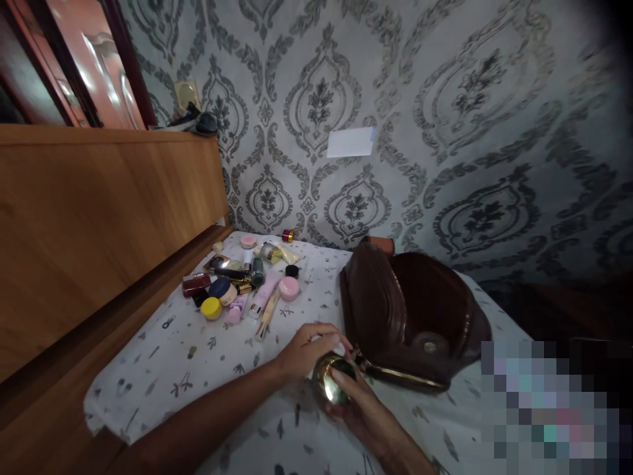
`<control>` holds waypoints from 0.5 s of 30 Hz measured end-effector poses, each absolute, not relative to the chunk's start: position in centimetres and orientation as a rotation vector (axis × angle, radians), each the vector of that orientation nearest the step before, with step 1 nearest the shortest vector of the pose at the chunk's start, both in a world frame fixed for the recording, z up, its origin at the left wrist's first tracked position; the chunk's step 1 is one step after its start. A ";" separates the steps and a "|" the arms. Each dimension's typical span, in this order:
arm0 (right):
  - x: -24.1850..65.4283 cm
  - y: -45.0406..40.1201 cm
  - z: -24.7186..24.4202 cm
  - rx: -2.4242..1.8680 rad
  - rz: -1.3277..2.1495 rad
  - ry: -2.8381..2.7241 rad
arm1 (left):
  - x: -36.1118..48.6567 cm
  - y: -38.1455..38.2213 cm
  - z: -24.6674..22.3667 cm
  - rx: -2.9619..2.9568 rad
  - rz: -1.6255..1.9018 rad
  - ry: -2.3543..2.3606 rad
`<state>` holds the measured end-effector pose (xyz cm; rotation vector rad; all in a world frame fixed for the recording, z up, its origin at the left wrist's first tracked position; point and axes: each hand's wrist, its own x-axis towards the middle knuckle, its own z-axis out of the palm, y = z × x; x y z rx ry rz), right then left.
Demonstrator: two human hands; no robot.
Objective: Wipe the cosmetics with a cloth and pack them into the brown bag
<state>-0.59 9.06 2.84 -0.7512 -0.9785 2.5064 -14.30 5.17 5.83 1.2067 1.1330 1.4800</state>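
Note:
My right hand (363,402) grips a shiny gold round container (333,381), its thumb pressed on the gold face. From the left side my left hand (309,349) reaches over the container's far edge with fingers curled around it. A small whitish bit shows under those fingers; I cannot make out what it is. Just beyond both hands sits a dark brown leather bag (370,303), unzipped and gaping, with a gold zip along its near edge.
Cosmetics lie in a cluster at the left, among them a yellow-lidded jar (211,308), a pink round jar (289,288), a pale pink tube (264,293) and a navy-lidded jar (222,290). A wooden cabinet (109,211) borders the patterned white cloth (163,369). Patterned wallpaper (316,191) rises behind.

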 end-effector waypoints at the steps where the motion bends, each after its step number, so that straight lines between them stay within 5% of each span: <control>1: -0.4 9.0 2.7 -0.755 2.531 -1.004 | -14.4 5.3 5.9 1.091 1.439 1.044; 9: -1.3 9.2 2.4 -0.668 2.510 -0.586 | -13.9 5.9 3.5 0.590 1.521 1.010; 15: -1.9 9.8 3.0 -0.641 2.501 -0.425 | -13.6 5.9 2.4 0.878 1.685 1.161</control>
